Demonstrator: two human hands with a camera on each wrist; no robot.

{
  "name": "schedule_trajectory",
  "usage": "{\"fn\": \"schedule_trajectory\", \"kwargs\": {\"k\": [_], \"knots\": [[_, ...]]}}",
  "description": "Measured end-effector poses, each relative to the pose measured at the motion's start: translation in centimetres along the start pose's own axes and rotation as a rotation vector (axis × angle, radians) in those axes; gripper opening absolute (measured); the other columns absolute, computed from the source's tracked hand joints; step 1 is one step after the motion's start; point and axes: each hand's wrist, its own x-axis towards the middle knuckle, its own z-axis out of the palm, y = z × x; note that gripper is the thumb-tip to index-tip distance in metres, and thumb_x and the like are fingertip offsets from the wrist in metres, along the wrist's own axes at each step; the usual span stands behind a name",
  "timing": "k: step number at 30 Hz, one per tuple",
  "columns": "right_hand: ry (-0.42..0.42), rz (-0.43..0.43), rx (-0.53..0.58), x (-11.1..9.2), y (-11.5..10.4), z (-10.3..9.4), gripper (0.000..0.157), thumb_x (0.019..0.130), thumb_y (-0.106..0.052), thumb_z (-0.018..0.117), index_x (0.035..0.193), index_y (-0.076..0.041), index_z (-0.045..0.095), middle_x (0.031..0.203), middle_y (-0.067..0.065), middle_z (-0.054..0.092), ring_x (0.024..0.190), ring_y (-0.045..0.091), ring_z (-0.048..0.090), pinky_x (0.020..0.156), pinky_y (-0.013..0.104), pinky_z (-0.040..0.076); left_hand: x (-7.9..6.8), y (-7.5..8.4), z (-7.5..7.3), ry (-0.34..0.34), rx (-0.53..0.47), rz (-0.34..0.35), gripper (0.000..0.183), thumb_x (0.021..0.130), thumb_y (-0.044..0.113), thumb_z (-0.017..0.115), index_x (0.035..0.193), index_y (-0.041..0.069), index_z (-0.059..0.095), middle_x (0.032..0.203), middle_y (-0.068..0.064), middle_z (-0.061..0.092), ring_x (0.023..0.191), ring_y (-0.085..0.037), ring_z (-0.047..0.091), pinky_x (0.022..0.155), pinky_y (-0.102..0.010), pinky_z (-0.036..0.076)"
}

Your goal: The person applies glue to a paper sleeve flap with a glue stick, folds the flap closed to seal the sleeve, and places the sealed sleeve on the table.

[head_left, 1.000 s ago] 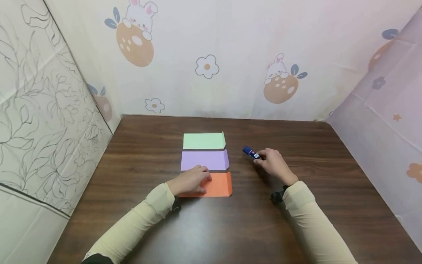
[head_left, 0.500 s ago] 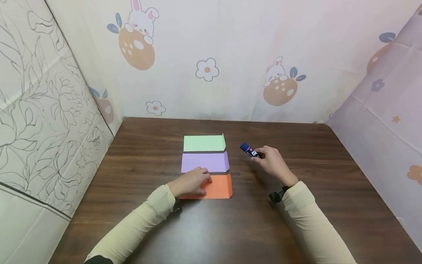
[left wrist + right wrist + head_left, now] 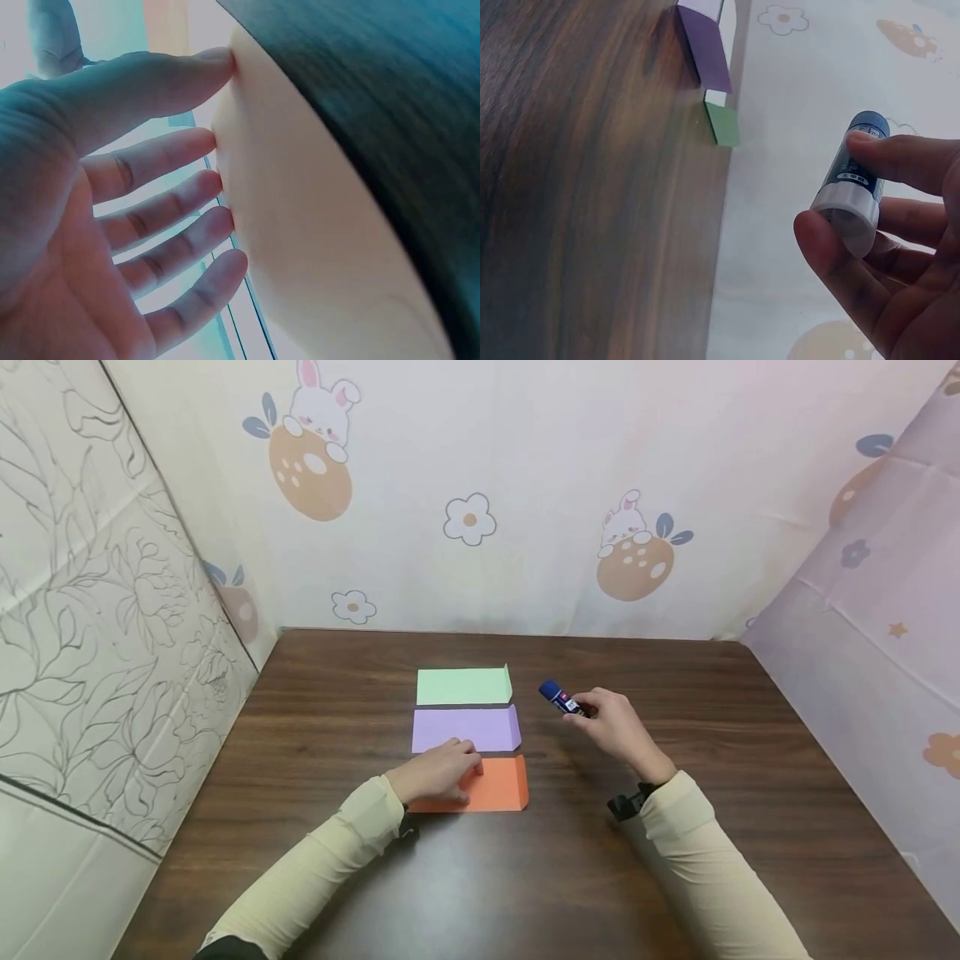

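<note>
My left hand rests its fingertips on an orange paper strip, which has a folded flap at its right end. In the left wrist view the fingers are spread apart, their tips on the pale-looking paper. My right hand holds a glue stick over the table, right of the strips. Its dark blue end points up and left. The right wrist view shows thumb and fingers pinching the glue stick, white end toward the palm side.
Beyond the orange strip lie a purple strip and a light green strip, each with a raised flap on the right. The brown wooden table ends at a patterned curtain at the back, with similar cloth at both sides.
My right hand has moved slightly left and toward the back with the glue stick. My left hand has stayed on the orange strip.
</note>
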Motion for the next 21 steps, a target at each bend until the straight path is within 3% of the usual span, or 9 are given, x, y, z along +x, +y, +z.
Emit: {"fn": "schedule_trajectory", "kwargs": {"k": [8,21], "knots": [[0.016,-0.027,0.025,0.1,-0.6,0.0,0.033,0.087,-0.017,0.074,0.112,0.003,0.069,0.089,0.013,0.064,0.076,0.021,0.059,0.063,0.028,0.046,-0.1,0.0,0.1,0.023,0.002,0.024,0.034,0.079,0.023,0.081,0.108,0.014,0.065,0.105,-0.001,0.057,0.1,-0.018,0.051,0.087,-0.032,0.048],[0.013,-0.04,0.068,0.5,-2.0,0.0,0.033,0.086,-0.019,0.075,0.112,0.001,0.07,0.09,0.011,0.064,0.076,0.02,0.061,0.064,0.027,0.051,0.0,-0.5,0.1,0.009,-0.038,0.003,0.034,0.08,0.022,0.079,0.112,0.017,0.067,0.109,0.0,0.06,0.102,-0.016,0.051,0.09,-0.032,0.048]]}}
